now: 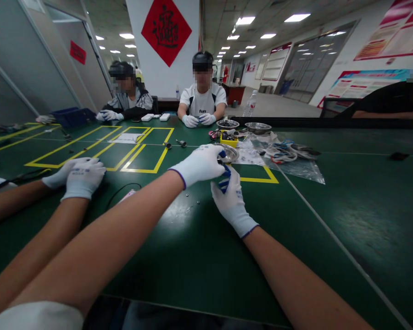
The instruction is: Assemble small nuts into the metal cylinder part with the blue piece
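My left hand (203, 164), in a white glove with blue fingertips, is held above the green table (179, 266) in front of a shiny metal bowl (231, 155). Its fingers are pinched together. Just below and to the right, my right hand (230, 197) wears the same kind of glove, its fingers curled up against the left fingertips. Something small and dark may sit between the two hands, but the gloves hide it. Two small ring-like pieces (198, 202) lie on the table near my hands. Farther back are two metal cylindrical parts (181, 143).
A co-worker's gloved hands (86, 178) rest on the table at left. Across it sit two people with gloved hands. A yellow tray (229, 140), steel dishes (258, 127), and cables in a clear plastic bag (292, 153) lie beyond my hands. Yellow tape (154, 167) marks the table.
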Tool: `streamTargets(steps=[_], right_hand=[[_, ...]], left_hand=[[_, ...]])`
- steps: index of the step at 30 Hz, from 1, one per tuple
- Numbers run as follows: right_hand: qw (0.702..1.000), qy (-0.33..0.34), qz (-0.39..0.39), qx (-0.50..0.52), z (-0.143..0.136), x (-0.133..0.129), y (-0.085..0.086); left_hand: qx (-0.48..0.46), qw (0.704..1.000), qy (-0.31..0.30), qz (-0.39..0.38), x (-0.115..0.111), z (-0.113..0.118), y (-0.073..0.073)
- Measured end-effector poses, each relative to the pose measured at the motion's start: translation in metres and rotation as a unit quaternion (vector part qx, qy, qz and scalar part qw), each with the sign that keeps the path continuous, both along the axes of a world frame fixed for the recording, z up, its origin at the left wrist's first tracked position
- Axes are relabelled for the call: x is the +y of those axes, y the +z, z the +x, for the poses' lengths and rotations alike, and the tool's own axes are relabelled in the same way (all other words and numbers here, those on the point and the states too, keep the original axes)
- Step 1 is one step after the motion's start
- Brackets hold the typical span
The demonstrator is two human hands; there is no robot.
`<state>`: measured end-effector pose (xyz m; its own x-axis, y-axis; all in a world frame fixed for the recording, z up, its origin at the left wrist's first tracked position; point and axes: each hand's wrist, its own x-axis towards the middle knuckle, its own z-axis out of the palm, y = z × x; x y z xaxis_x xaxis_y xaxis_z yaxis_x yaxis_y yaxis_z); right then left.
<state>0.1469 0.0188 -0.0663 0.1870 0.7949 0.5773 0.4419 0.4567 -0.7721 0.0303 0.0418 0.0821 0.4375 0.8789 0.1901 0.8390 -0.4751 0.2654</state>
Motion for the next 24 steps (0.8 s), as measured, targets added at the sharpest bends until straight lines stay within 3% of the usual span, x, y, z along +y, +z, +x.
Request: streamTargets(steps=[4,8,10,12,15,17,19,21,24], right_hand=[[0.998,0.014,0.004,0.056,0.006,0.006,-0.004],[0.997,0.018,-0.008,0.073,0.011,0.009,-0.005],[0.998,0.007,-0.003,0.061,0.01,0.009,-0.003],[0.999,-0.006,0.01,0.041,0.008,0.007,-0.001],[1.0,0.004,0.018,0.01,0.004,0.002,0.004],[1.0,0.018,0.011,0.004,0.003,-0.001,0.006],[1.0,0.022,-0.001,0.002,0.002,-0.003,0.009],[1.0,0.018,-0.008,-0.002,0.003,-0.004,0.01],[1.0,0.007,-0.004,-0.021,0.005,-0.006,0.012]], left_hand=[[-0.063,0.995,-0.011,0.072,-0.032,0.019,-0.019],[-0.185,0.981,-0.03,0.058,-0.036,0.01,-0.039],[-0.278,0.96,0.008,0.029,-0.027,-0.003,-0.049],[-0.338,0.936,0.087,0.038,-0.017,-0.018,-0.063],[-0.329,0.924,0.186,0.049,-0.006,-0.037,-0.089],[-0.318,0.926,0.204,0.029,-0.003,-0.045,-0.105],[-0.354,0.918,0.182,0.003,0.0,-0.049,-0.116],[-0.448,0.883,0.137,-0.042,0.003,-0.05,-0.121],[-0.607,0.776,0.083,-0.153,0.008,-0.048,-0.121]])
